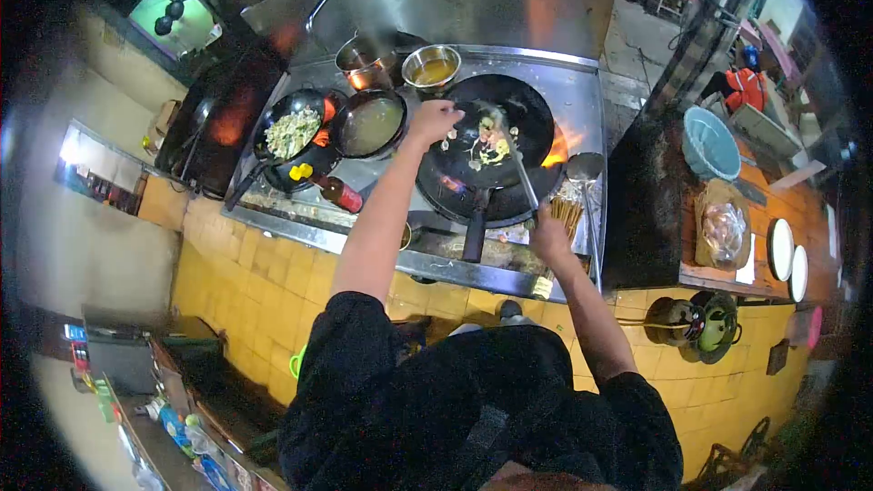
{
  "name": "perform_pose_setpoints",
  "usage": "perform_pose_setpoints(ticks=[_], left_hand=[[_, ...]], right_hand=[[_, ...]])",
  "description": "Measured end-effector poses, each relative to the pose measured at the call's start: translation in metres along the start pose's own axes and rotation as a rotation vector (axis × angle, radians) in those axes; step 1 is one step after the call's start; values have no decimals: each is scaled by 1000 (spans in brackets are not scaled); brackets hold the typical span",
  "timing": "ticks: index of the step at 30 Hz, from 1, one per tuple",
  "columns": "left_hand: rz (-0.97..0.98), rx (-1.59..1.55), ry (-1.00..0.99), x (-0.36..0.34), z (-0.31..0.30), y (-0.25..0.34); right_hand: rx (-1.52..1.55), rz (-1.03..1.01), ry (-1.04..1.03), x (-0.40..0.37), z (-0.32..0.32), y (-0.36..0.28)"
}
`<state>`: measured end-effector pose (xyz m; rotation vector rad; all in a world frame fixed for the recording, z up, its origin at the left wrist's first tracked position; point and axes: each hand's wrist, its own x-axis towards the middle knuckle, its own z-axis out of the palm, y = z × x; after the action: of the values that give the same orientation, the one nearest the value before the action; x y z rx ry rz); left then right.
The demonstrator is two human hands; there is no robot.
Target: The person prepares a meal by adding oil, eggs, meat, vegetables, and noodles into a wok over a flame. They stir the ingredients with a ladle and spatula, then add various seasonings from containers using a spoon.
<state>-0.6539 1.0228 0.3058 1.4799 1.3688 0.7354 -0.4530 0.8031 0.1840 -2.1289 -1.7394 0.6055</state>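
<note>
A black wok (536,118) with its handle toward me sits over the burner, holding pieces of pale and yellow food (494,147). My right hand (548,235) is closed around the handle of a long metal cooking utensil (525,173), whose head reaches into the food and is blurred. Above the wok's left rim is my left hand (436,120), its fingers drawn together; anything between them is too small to make out. Orange flame (561,147) shows at the wok's right side.
Left of the wok are a pan of cloudy liquid (371,125), a pan of chopped food (293,134) and a red-labelled bottle (340,194). Behind stand a steel pot (362,62) and a bowl of yellowish liquid (431,67). A ladle (585,166) rests at right, near a blue basket (712,144).
</note>
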Motion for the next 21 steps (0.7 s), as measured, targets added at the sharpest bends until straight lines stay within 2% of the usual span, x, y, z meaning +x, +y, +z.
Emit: perform_pose_setpoints(ticks=[1, 2, 3, 4, 5, 6, 7, 8, 9, 10, 11, 12, 13, 14, 15, 16, 17, 18, 20, 21], left_hand=[[105, 162, -52, -17, -5, 11], [208, 328, -104, -32, -11, 15], [413, 256, -128, -31, -18, -16], [391, 187, -199, -55, -28, -19], [371, 118, -268, -88, -39, -24], [316, -88, -385, -104, -50, -64], [127, -105, -332, -158, -61, -50], [-14, -242, -434, -180, -76, -92], [79, -359, -368, -212, -82, -124], [-227, -547, -263, -253, -93, -131], [-246, -685, -250, -277, -105, -201], [-484, -726, 65, -311, -108, -224], [-436, -886, 265, -343, -110, -321], [-473, -811, 407, -380, -111, -358], [-696, -614, 779, -411, -101, -365], [-808, -525, 971, -444, -95, -429], [-885, -262, 1060, -477, -89, -476], [-927, -405, 1220, -505, -78, -510], [-1098, -542, 1179, -520, -65, -443], [-1029, -337, 1071, -529, -59, -469]], right_hand=[[-20, -120, -28, 3, -1, 7], [-25, -127, -36, 3, -3, 14], [-82, -154, 1, -3, -19, 9], [-139, -183, 41, -10, -39, -2], [-175, -17, -112, -25, -68, -31], [-180, -28, -108, -36, -69, -44], [-191, 45, -90, -52, -65, -53], [-201, 116, -71, -62, -63, -59], [-210, 102, -67, -68, -65, -66], [-206, 113, -106, -74, -67, -71], [-202, 127, -148, -78, -67, -77], [-162, -89, -150, -64, -61, -59], [-111, -90, -182, -50, -63, -53], [-62, -89, -214, -38, -63, -51], [-74, -90, -225, -26, -53, -48], [-109, -27, -120, -13, -35, -43], [-143, 35, -14, -5, -15, -35], [-157, 31, -25, -3, 7, -16], [-388, -313, 393, 4, 38, 13], [-202, -222, 138, -9, -1, -9]])
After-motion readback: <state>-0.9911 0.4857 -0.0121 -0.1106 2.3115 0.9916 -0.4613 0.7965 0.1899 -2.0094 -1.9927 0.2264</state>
